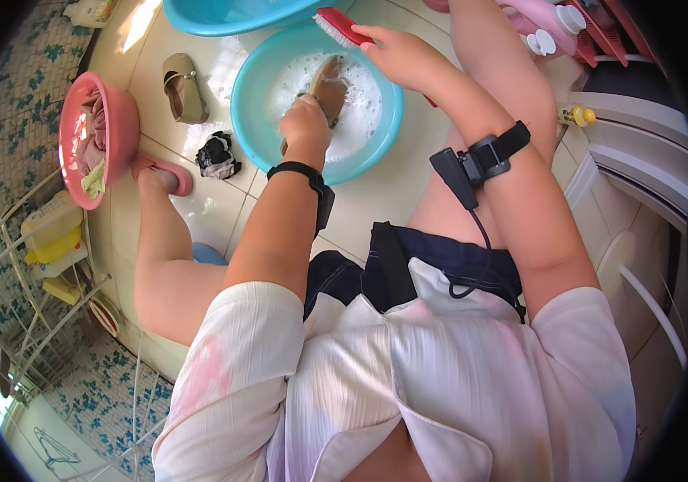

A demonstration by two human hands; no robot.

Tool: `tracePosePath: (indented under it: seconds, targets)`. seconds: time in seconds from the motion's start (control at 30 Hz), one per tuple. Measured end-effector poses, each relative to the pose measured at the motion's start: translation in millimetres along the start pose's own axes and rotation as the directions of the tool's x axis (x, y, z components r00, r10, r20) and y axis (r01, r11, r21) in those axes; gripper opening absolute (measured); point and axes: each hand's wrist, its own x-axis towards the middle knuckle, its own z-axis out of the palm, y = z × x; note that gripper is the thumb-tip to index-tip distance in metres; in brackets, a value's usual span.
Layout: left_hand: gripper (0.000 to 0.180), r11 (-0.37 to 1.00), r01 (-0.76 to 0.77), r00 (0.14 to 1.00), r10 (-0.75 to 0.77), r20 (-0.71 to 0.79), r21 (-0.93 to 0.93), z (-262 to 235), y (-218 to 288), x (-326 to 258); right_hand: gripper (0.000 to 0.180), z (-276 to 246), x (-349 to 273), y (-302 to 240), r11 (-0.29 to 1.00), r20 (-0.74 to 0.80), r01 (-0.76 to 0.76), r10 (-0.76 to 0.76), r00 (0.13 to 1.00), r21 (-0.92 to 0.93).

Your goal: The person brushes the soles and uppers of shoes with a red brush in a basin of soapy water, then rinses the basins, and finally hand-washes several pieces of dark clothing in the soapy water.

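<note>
My left hand [305,124] is closed around an olive-tan shoe [330,90], holding it tilted over the foamy water in a turquoise basin [249,138]. Part of the shoe is hidden behind the fingers. At the basin's far right rim, my right hand [405,58] grips a red scrub brush [346,27]. Its white bristles are raised above the water, apart from the shoe. A matching olive shoe [186,90] lies on the tiles left of the basin. Near it is a crumpled black-and-white cloth [218,157].
Beyond the basin stands a second turquoise basin [223,22]. A pink tub [125,120] with clothes sits at the left, above a white wire rack [31,293]. Pink bottles [543,16] stand at the far right, by a white door frame [633,173]. My legs flank the basin.
</note>
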Motion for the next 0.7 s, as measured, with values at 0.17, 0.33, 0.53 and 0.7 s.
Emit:
tracePosePath:
  seconds: [0.17, 0.33, 0.53, 0.7]
  targets:
    - [0.103, 0.947, 0.069, 0.993, -0.035, -0.11, 0.313, 16.7, 23.4, -24.6, 0.041, -9.5, -27.5, -9.2, 0.997, 0.009, 0.022, -0.023, 1.0, 0.067]
    - [0.098, 0.985, 0.08, 0.978, -0.048, -0.202, 0.153, 25.2, 15.4, -10.2, 0.044, -14.9, -33.9, -6.1, 0.999, 0.118, -0.013, 0.007, 0.993, 0.049]
    - [0.079, 0.983, 0.125, 0.965, -0.088, -0.249, 0.137, 31.5, -7.4, 11.0, 0.049, -2.0, -29.7, -33.4, 0.99, 0.047, 0.14, -0.139, 0.989, -0.022]
    - [0.062, 0.99, -0.011, 0.986, -0.013, -0.168, -0.143, -12.0, -20.1, -14.0, 0.05, 0.6, -31.8, -32.0, 0.976, 0.102, 0.203, -0.195, 0.975, -0.075]
